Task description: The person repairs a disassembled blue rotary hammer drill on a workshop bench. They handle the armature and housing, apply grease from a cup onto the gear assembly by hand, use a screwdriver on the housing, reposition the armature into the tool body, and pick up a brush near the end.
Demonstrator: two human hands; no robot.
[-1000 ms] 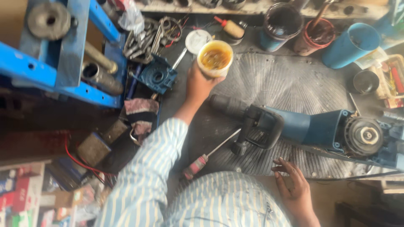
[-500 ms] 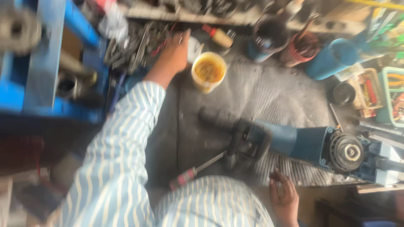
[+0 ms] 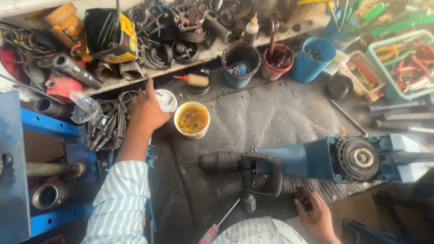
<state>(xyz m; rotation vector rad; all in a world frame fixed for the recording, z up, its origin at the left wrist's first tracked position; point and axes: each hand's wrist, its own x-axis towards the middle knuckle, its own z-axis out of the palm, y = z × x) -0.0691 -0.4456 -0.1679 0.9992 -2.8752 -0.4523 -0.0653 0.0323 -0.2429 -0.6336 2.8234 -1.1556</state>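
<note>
The left hand [image 3: 145, 113] reaches forward with fingers loosely spread, resting on a white round lid [image 3: 167, 100] and closed on nothing. Just right of that hand, touching nothing else, stands an open white tub [image 3: 192, 119] of amber grease. The right hand [image 3: 314, 213] lies low at the near edge of the bench; its fingers curl around something small and dark, and whether they grip it cannot be told.

Both hands work over a grimy dark workbench [image 3: 181, 194] covered in part by a ribbed grey mat [image 3: 271, 117]. On the mat, between the two hands, lies a blue demolition hammer [image 3: 312, 160] on its side, its black side handle [image 3: 247, 185] pointing toward the person and its rear housing opened to a round metal part. A red-handled screwdriver [image 3: 217, 226] lies near the striped sleeve [image 3: 120, 203].

Beyond the left hand, a yellow and black box [image 3: 118, 38] with a red disc stands on a dusty shelf [image 3: 208, 53] among springs and motor parts. Past the tub are a small bottle with a red nozzle [image 3: 193, 80], a dark blue pot [image 3: 241, 63] holding small bits, a red pot [image 3: 279, 60] with a tool standing in dark grease, and a blue cup [image 3: 312, 58]. Far right, a green basket [image 3: 400, 63] holds red-handled pliers. Left of the left hand, a tray of loose metal parts [image 3: 106, 129] sits beside a blue steel frame [image 3: 49, 126].
</note>
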